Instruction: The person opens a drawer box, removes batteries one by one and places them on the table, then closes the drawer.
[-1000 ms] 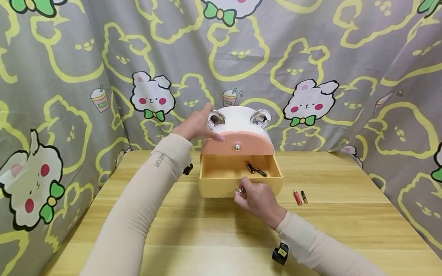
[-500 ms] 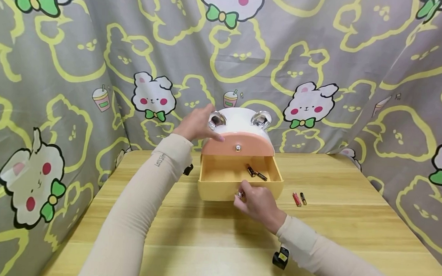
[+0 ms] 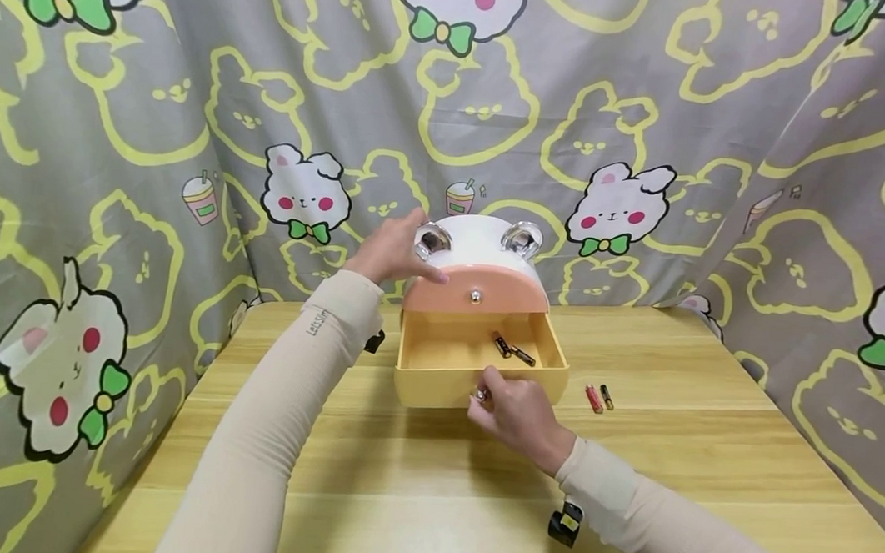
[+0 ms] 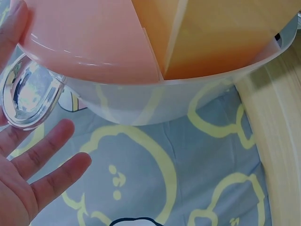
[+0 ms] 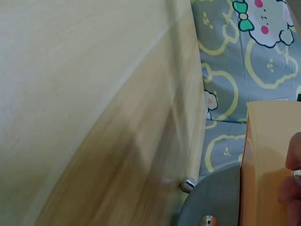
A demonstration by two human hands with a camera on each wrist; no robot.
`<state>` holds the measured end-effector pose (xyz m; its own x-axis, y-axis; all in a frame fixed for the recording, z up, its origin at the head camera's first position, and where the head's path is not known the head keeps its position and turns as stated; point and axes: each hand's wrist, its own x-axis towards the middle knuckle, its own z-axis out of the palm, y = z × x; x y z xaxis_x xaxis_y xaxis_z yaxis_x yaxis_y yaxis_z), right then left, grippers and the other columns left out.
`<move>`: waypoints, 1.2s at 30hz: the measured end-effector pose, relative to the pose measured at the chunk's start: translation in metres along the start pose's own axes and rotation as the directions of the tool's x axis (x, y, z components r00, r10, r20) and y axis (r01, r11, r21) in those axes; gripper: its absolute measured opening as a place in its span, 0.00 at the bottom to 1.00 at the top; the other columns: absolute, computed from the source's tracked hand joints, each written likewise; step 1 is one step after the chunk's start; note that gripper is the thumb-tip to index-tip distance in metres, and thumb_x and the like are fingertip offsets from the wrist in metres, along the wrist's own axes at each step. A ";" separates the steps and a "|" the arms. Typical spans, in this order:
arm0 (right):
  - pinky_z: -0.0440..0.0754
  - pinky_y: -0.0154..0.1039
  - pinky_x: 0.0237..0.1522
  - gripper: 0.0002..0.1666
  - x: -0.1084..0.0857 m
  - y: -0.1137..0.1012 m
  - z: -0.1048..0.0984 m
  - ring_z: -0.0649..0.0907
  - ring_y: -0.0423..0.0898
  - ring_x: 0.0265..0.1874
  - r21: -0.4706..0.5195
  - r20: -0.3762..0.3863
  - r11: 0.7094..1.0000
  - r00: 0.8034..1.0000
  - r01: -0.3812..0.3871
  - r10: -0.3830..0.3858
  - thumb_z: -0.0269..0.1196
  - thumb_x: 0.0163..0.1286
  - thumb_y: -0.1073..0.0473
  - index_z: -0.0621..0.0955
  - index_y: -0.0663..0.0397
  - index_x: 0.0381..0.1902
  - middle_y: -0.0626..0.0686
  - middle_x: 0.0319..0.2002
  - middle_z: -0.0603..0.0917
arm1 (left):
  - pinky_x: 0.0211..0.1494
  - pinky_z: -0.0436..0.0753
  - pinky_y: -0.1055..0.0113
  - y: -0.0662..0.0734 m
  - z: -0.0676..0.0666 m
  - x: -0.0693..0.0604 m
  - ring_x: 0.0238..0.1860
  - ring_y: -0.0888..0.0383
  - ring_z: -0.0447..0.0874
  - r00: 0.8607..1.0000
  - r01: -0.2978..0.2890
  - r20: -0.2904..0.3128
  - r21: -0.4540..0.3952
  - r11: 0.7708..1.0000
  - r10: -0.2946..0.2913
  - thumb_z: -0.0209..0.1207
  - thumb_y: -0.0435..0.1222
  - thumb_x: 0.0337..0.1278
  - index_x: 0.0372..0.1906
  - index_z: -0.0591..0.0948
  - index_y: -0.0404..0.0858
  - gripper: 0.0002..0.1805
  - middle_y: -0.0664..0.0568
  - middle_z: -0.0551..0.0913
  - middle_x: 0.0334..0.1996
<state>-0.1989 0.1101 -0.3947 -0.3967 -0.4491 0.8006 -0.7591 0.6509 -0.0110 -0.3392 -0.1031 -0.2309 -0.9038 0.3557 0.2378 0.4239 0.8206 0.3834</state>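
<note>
A small white storage box (image 3: pixel 478 235) with silver ring ears stands at the far middle of the table. Its upper drawer (image 3: pixel 505 288) has a pink front and is closed. The yellow lower drawer (image 3: pixel 437 389) is pulled well out, with two small dark batteries (image 3: pixel 502 345) inside. My right hand (image 3: pixel 521 418) pinches this drawer's silver knob (image 3: pixel 481 393) between thumb and finger. My left hand (image 3: pixel 393 250) rests at the box's left ear (image 4: pixel 30 94), thumb on the pink front, other fingers extended beside the ear.
A red battery (image 3: pixel 594 398) and a black battery (image 3: pixel 606 396) lie on the wooden table (image 3: pixel 430 510), right of the drawer. Behind and beside the table hangs a grey patterned curtain (image 3: pixel 378 81). A silver foot (image 5: pixel 187 184) shows under the box.
The yellow drawer has slid farther out toward me, drawn by the right hand on its knob. My left hand has kept its place at the ear.
</note>
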 end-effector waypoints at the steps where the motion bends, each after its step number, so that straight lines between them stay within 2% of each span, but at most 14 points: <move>1: 0.57 0.21 0.10 0.12 0.000 0.000 0.000 0.63 0.29 0.09 -0.004 -0.001 1.000 1.000 0.003 -0.003 0.65 0.48 0.63 0.70 0.53 0.24 0.40 0.12 0.71 | 0.44 0.77 0.56 0.000 0.000 0.000 0.41 0.50 0.76 1.000 0.002 -0.003 0.000 1.000 -0.002 0.80 0.56 0.23 0.52 0.67 0.44 0.47 0.50 0.77 0.39; 26: 0.56 0.19 0.11 0.12 -0.002 -0.009 -0.005 0.60 0.27 0.11 0.007 0.000 1.000 1.000 0.010 -0.010 0.65 0.46 0.65 0.70 0.53 0.24 0.40 0.13 0.71 | 0.46 0.77 0.56 -0.002 0.001 0.001 0.42 0.51 0.76 1.000 -0.004 -0.019 -0.003 1.000 0.004 0.80 0.56 0.23 0.53 0.67 0.44 0.48 0.50 0.77 0.40; 36: 0.54 0.18 0.11 0.13 -0.005 -0.011 -0.008 0.58 0.25 0.12 0.003 -0.004 1.000 1.000 0.011 -0.011 0.65 0.45 0.65 0.70 0.52 0.24 0.38 0.13 0.69 | 0.47 0.77 0.56 -0.001 0.001 0.001 0.43 0.51 0.76 1.000 0.011 0.001 -0.015 1.000 -0.011 0.80 0.56 0.22 0.55 0.67 0.44 0.49 0.49 0.77 0.42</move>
<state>-0.1848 0.1095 -0.3936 -0.3867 -0.4537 0.8028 -0.7648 0.6443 -0.0043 -0.3403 -0.1030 -0.2323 -0.9084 0.3471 0.2330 0.4148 0.8176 0.3994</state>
